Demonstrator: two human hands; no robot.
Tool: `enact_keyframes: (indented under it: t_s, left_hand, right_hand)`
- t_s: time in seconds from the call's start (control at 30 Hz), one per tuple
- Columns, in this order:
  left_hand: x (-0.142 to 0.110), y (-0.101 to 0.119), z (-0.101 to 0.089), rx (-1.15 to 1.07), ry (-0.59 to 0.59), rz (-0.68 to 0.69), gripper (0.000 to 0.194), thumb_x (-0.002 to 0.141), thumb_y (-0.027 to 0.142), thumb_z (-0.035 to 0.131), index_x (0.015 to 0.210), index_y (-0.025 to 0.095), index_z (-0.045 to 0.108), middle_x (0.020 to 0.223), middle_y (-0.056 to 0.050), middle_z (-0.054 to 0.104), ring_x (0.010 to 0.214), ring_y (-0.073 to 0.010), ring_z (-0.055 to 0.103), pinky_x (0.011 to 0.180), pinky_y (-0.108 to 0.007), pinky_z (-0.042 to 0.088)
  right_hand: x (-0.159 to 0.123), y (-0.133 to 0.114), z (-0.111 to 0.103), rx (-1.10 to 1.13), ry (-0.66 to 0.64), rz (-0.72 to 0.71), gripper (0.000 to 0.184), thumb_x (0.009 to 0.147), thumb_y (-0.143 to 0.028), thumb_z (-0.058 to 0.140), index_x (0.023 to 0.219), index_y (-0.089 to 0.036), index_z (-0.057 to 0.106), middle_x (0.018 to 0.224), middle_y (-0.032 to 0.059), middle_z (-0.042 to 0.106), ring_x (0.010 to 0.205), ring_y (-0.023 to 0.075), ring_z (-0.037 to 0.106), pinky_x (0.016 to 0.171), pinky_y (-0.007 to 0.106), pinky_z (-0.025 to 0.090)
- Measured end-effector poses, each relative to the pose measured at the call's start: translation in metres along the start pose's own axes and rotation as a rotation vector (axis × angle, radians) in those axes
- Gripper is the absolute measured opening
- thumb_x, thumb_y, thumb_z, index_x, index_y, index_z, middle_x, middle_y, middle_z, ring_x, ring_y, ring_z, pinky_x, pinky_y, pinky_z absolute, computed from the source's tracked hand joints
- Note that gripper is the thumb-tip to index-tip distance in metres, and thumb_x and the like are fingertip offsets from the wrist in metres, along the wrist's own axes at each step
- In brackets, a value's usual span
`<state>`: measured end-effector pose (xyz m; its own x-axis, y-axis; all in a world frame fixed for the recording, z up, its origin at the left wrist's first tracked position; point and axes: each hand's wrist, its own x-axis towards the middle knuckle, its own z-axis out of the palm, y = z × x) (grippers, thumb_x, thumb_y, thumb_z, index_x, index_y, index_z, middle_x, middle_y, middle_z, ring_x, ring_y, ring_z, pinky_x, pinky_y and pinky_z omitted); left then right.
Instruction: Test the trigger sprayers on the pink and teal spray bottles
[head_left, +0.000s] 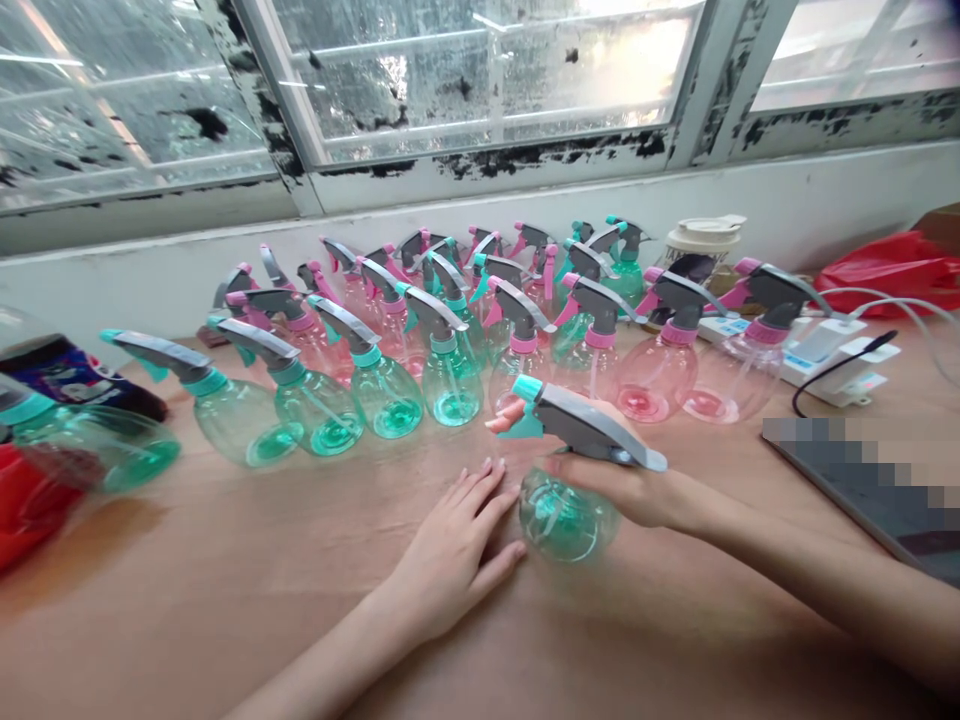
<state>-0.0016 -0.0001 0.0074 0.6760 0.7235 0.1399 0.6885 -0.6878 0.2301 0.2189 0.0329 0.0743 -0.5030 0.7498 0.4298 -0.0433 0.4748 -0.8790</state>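
A green spray bottle [568, 515] with a grey and teal trigger head is in my right hand [626, 485], which is wrapped around its neck. Its nozzle points left, and a finger reaches forward by the teal trigger. My left hand [457, 545] lies flat on the table, fingers extended, beside the bottle's left side. Behind both hands stand rows of spray bottles; a green one [454, 390] and a pink one [649, 380] are in the front row.
At right are a tablet-like dark device [840, 480], a power strip [840, 370] with cables, a lidded cup [705, 240] and a red plastic bag [892, 265]. At left, a dark packet [82, 375] and red plastic [30, 505] lie by another green bottle [112, 445]. Windows rise behind.
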Motion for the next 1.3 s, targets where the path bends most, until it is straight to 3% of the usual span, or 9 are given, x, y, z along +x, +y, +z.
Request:
enact_keyframes:
  t_s: [0.2, 0.4, 0.77, 1.03, 1.3]
  left_hand:
    - [0.0, 0.0, 0.0, -0.003, 0.011, -0.001, 0.046, 0.099, 0.039, 0.053, 0.139, 0.019, 0.047, 0.152, -0.014, 0.04, 0.142, -0.03, 0.033, 0.115, -0.052, 0.029]
    - [0.0, 0.0, 0.001, 0.002, 0.009, 0.005, 0.048, 0.098, 0.039, 0.053, 0.14, 0.016, 0.047, 0.153, -0.016, 0.038, 0.142, -0.0311, 0.032, 0.115, -0.053, 0.028]
    - [0.001, 0.0, 0.0, -0.006, 0.01, 0.004, 0.049, 0.099, 0.039, 0.053, 0.142, 0.016, 0.045, 0.153, -0.014, 0.038, 0.144, -0.0298, 0.029, 0.116, -0.052, 0.028]
    - [0.0, -0.002, 0.001, 0.004, 0.006, 0.012, 0.049, 0.1, 0.039, 0.051, 0.142, 0.015, 0.045, 0.153, -0.015, 0.038, 0.144, -0.0299, 0.029, 0.116, -0.052, 0.027]
    - [-0.001, -0.002, 0.001, 0.003, 0.01, 0.015, 0.051, 0.1, 0.04, 0.05, 0.144, 0.017, 0.042, 0.154, -0.014, 0.038, 0.144, -0.0289, 0.028, 0.116, -0.052, 0.028]
  right_hand:
    - [-0.002, -0.004, 0.002, 0.025, 0.007, 0.117, 0.022, 0.082, -0.018, 0.058, 0.103, -0.023, 0.061, 0.093, 0.0015, 0.067, 0.065, 0.0149, 0.061, 0.064, 0.029, 0.052]
    - [0.0, -0.01, 0.002, -0.054, 0.056, 0.06, 0.011, 0.078, -0.016, 0.059, 0.087, -0.021, 0.059, 0.078, -0.0006, 0.063, 0.063, 0.0133, 0.057, 0.059, 0.025, 0.048]
    - [-0.001, -0.005, 0.001, -0.144, 0.036, -0.032, 0.042, 0.083, -0.015, 0.054, 0.123, -0.026, 0.06, 0.089, 0.002, 0.067, 0.07, 0.0174, 0.062, 0.074, 0.034, 0.054]
    - [-0.001, -0.004, 0.001, -0.153, 0.044, -0.056, 0.039, 0.081, -0.013, 0.053, 0.117, -0.024, 0.063, 0.088, 0.0022, 0.065, 0.068, 0.0164, 0.058, 0.078, 0.035, 0.052]
    - [-0.001, -0.002, 0.003, -0.134, 0.066, -0.073, 0.043, 0.08, -0.01, 0.052, 0.119, -0.025, 0.063, 0.09, 0.0017, 0.065, 0.079, 0.0192, 0.063, 0.082, 0.036, 0.051]
